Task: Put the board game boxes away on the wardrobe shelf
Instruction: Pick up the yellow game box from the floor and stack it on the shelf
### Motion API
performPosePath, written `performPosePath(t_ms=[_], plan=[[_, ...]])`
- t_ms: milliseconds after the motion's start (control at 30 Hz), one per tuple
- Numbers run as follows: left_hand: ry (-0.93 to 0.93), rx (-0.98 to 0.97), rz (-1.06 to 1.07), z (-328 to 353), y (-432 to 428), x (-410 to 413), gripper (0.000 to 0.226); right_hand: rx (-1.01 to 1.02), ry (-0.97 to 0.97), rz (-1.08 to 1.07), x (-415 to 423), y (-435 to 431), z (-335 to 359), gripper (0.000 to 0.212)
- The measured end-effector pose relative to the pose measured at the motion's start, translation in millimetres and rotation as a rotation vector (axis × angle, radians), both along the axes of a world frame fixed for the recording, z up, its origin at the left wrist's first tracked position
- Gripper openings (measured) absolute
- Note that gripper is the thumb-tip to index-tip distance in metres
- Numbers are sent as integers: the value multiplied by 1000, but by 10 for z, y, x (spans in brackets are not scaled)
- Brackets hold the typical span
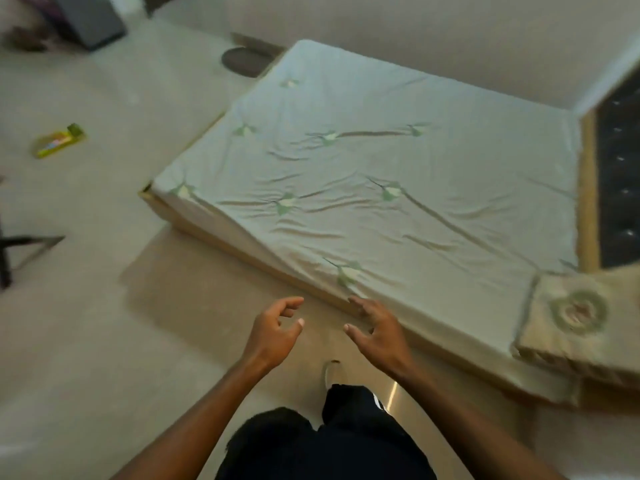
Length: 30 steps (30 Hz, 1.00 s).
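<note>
Here the person stands at the side of a bed [398,161] whose sheet lies bare and wrinkled, with both arms stretched forward over the floor [104,323]. The left hand [273,332] is at about 7 o'clock of the frame's centre, fingers loosely curled and thumb apart, holding nothing and touching nothing. The right hand [379,336] sits just beside it, at about 5 o'clock, spread wider, palm turned inward; its fingertips overlap the edge of the mattress in this view, though whether they actually touch it cannot be told through the blur. Both hands are empty and roughly a box-width apart, which suggests they are either ready to take something up or swinging free while the person walks; one foot shows below them. The only thing that looks like a board game box [57,142] is a yellow-green one lying flat on the floor at about 9 o'clock, well apart from both hands, and it is too blurred to be sure of. No wardrobe or shelf is in view, so the destination lies outside the frame. A folded patterned pillow [581,327] rests at the bed's near corner, at 4 o'clock. By this reckoning, the box on the floor has yet to be fetched.
</note>
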<state>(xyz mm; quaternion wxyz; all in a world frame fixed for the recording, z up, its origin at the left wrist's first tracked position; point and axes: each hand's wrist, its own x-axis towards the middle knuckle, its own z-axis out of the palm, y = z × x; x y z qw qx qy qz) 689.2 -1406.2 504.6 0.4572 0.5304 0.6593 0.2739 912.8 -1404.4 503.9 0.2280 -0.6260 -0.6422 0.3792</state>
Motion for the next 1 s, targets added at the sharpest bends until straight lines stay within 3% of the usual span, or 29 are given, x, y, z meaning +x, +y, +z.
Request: performPosePath(t_ms=[200, 433, 833, 1000], plan=[[-31, -23, 341, -32, 411, -873, 38, 4, -21, 323, -978, 1203, 49, 56], [-48, 43, 756, -95, 962, -2492, 35, -13, 3, 608, -2826, 2419, -54, 55], [-18, 118, 933, 168, 2124, -5404, 35, 53, 64, 759, -6144, 3732, 267, 53], [-14, 119, 956, 69, 2828, -6494, 36, -8, 115, 774, -7336, 4486, 39, 54]])
